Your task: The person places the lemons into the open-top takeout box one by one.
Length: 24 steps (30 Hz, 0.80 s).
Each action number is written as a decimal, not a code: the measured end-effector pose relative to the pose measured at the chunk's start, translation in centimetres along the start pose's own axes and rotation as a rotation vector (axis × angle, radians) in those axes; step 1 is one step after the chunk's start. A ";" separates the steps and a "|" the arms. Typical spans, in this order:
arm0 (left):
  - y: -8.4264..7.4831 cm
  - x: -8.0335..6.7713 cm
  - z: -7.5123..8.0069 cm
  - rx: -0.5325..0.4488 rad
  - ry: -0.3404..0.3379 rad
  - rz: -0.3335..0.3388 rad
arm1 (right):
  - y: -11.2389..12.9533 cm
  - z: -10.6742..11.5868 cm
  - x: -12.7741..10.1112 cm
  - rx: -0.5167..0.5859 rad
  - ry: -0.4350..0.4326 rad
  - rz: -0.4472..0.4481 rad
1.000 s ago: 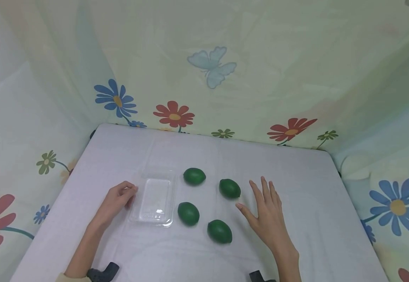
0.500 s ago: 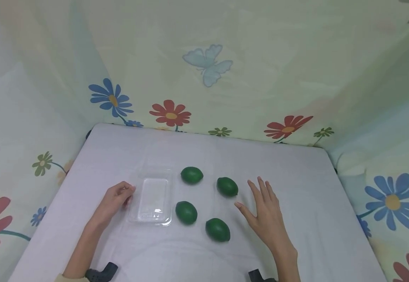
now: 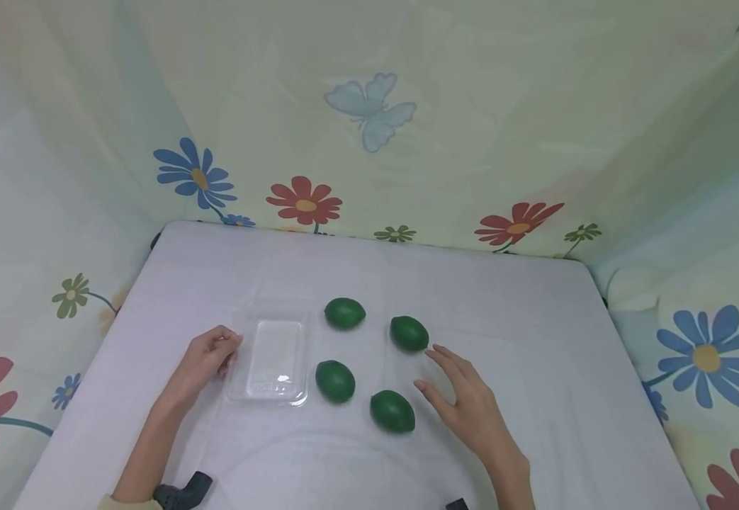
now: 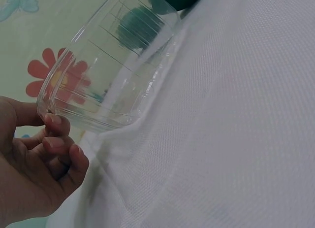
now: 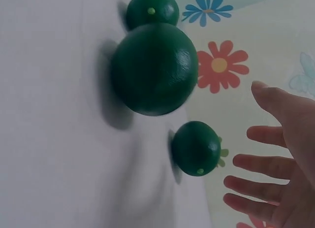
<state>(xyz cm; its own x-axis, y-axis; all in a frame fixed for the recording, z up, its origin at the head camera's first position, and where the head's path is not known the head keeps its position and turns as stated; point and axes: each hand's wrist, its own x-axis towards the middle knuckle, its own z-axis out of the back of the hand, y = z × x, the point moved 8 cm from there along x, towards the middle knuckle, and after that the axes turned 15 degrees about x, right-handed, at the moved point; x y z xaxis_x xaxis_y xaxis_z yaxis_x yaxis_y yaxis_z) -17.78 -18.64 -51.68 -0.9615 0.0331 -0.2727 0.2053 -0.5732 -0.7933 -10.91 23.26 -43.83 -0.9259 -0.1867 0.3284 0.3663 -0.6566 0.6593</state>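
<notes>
My left hand (image 3: 205, 360) pinches the left rim of a clear plastic container (image 3: 275, 360) between thumb and index finger. In the left wrist view, the other fingers (image 4: 73, 171) curl below that rim. The container sits on the table with its hollow side up. To its right lie several green limes: a back left lime (image 3: 345, 313), a back right lime (image 3: 409, 333), a front left lime (image 3: 335, 381) and a front right lime (image 3: 392, 411). My right hand (image 3: 467, 407) hovers just right of the two right-hand limes, fingers spread and holding nothing; its fingertips come close to the back right lime.
A white cloth covers the table (image 3: 535, 340). Behind and at both sides hangs a curtain (image 3: 471, 106) printed with flowers and a butterfly. A dark strapped device (image 3: 184, 490) is on the left wrist.
My right hand has shifted slightly toward the limes, its fingers lowering and bending a little. The head view has tilted slightly. The left hand keeps its grip on the container, and the limes stay put.
</notes>
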 end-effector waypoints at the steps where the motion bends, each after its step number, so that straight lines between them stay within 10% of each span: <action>1: 0.0 0.0 0.0 0.001 -0.001 0.000 | 0.0 -0.3 -0.1 0.003 0.014 -0.010; 24: -0.3 -0.1 0.0 0.022 -0.003 0.019 | 2.1 -6.4 -2.4 0.017 0.244 -0.089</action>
<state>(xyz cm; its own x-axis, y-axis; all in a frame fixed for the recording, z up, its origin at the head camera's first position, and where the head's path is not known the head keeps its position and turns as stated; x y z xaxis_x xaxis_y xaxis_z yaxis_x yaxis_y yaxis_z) -17.70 -18.46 -51.44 -0.9581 0.0202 -0.2858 0.2190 -0.5919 -0.7757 -8.46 17.66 -47.53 -0.9487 -0.3010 0.0969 0.2819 -0.6660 0.6906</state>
